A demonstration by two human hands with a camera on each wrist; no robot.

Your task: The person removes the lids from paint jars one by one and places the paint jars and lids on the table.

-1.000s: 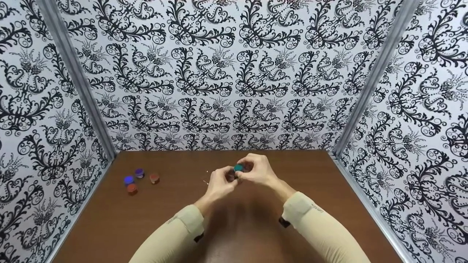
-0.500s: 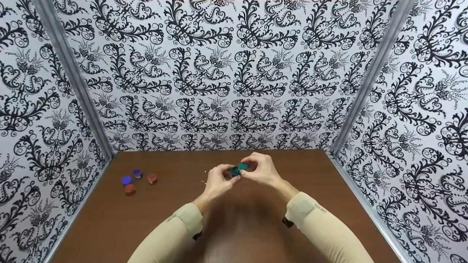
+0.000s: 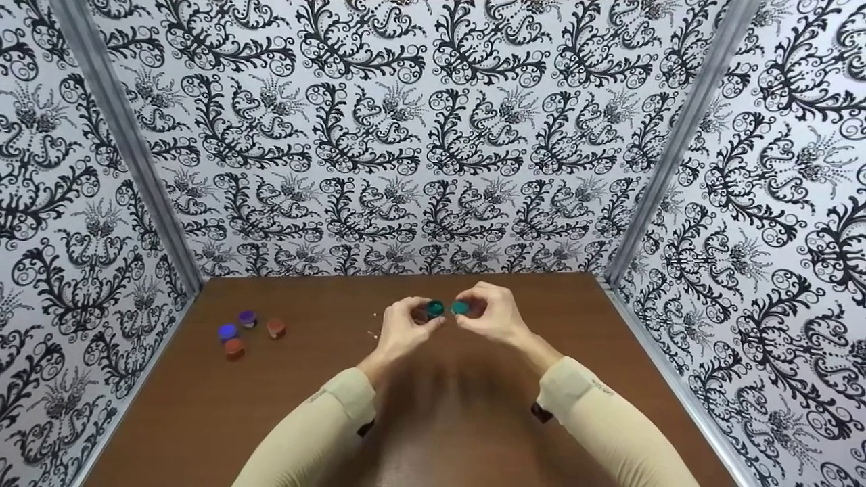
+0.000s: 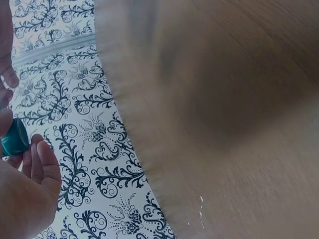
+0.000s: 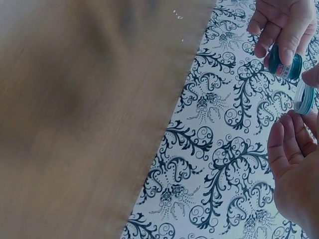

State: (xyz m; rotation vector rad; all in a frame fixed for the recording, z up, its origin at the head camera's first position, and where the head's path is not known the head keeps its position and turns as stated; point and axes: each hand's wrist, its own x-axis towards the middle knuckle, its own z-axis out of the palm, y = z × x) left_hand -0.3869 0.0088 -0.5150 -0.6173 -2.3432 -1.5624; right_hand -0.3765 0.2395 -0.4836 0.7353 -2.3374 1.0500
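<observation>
Above the middle of the table, my left hand (image 3: 403, 329) grips a small green paint jar (image 3: 435, 309), its open mouth turned up. Just to the right, my right hand (image 3: 492, 314) pinches the jar's green lid (image 3: 460, 308) between thumb and fingers. Jar and lid are apart by a small gap. In the right wrist view the jar (image 5: 285, 63) shows a label on its side, and the lid (image 5: 303, 97) shows its pale inner rim. The left wrist view catches the green jar (image 4: 15, 138) at its left edge, held by the fingers.
On the left of the brown table (image 3: 284, 406) stand several small jars: a purple one (image 3: 247, 318), a blue one (image 3: 228, 333) and two orange-red ones (image 3: 234, 348). Small white marks (image 3: 373, 334) dot the table left of my hands. Patterned walls (image 3: 379, 135) enclose the back and sides.
The green lid has come off the jar and moved right with my right hand. The jar's mouth is now uncovered. The view has shifted slightly; the other jars stand where they were.
</observation>
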